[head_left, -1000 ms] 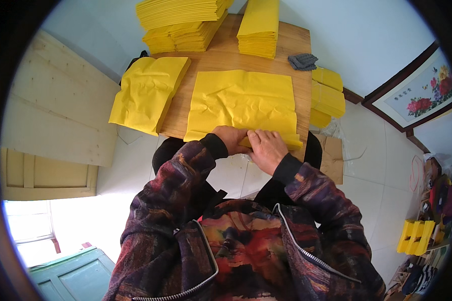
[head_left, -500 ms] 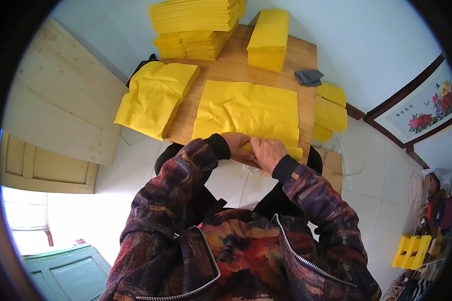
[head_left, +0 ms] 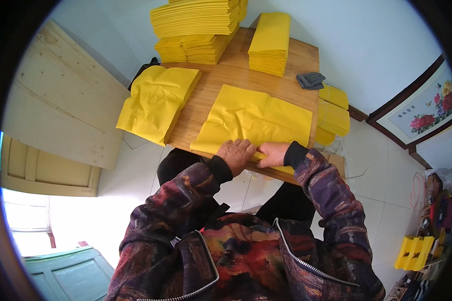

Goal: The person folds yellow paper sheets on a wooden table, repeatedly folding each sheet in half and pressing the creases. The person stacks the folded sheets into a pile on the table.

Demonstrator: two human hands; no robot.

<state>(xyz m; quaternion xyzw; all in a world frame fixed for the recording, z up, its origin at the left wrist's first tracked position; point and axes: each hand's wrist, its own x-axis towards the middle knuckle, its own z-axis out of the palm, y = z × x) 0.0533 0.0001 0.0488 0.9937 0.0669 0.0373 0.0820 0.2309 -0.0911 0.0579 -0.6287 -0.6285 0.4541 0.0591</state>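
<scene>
A creased yellow paper sheet (head_left: 266, 118) lies skewed at the table's near edge, its near side folded over in a narrow strip. My left hand (head_left: 234, 154) rests palm down on that near edge, fingers lying over the paper and its thumb side close to the other hand. Just to its right, my right hand (head_left: 275, 153) is closed on the folded strip, a bit of which pokes out between the two hands. The undersides of both hands are hidden. Left of the sheet sits a wrinkled yellow paper stack (head_left: 158, 100).
Tall yellow stacks (head_left: 193, 30) stand at the far left of the wooden table (head_left: 301, 55), with another yellow stack (head_left: 268, 42) at the back. A grey cloth (head_left: 310, 80) lies by the right edge. Yellow bundles (head_left: 334, 118) sit beyond that edge; wooden boards (head_left: 65, 90) lean at left.
The sheet has turned clockwise and shifted right. My left hand has flattened onto its near edge, and my right hand has turned sideways on the fold.
</scene>
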